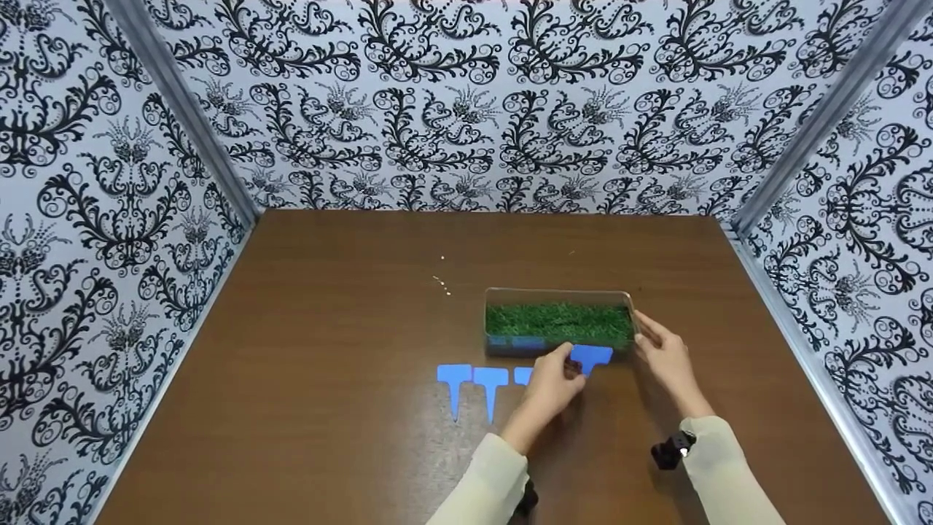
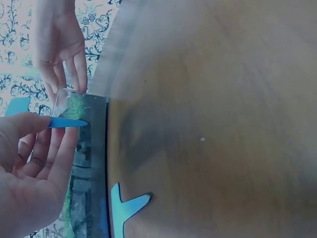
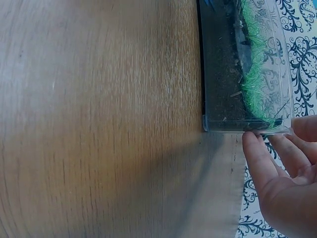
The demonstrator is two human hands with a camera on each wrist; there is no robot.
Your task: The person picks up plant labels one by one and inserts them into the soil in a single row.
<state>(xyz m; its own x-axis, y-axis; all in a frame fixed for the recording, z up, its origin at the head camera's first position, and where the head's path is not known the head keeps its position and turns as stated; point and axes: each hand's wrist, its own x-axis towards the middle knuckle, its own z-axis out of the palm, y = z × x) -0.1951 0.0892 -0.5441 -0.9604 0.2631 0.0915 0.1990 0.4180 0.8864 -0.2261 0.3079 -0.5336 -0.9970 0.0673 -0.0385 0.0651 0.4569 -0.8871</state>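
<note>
My left hand [image 1: 550, 386] pinches a blue T-shaped plant label [image 1: 590, 357] between thumb and fingers, in front of a clear box [image 1: 557, 296] with dark soil and green grass [image 1: 557, 321]. In the left wrist view, the narrow end of the held label [image 2: 69, 122] overlaps the box wall. My right hand [image 1: 667, 361] touches the box's right end; in the right wrist view its fingers [image 3: 258, 156] lie against the end wall, one right at the rim. More blue labels [image 1: 455, 379] lie on the table, one partly hidden by my left hand.
A brown wooden table [image 1: 328, 328] bears everything, with small white specks [image 1: 443, 283] behind and left of the box. Patterned walls [image 1: 466, 109] with metal corner posts [image 1: 175, 102] enclose the back and sides. A dark device [image 1: 672, 450] sits at my right wrist.
</note>
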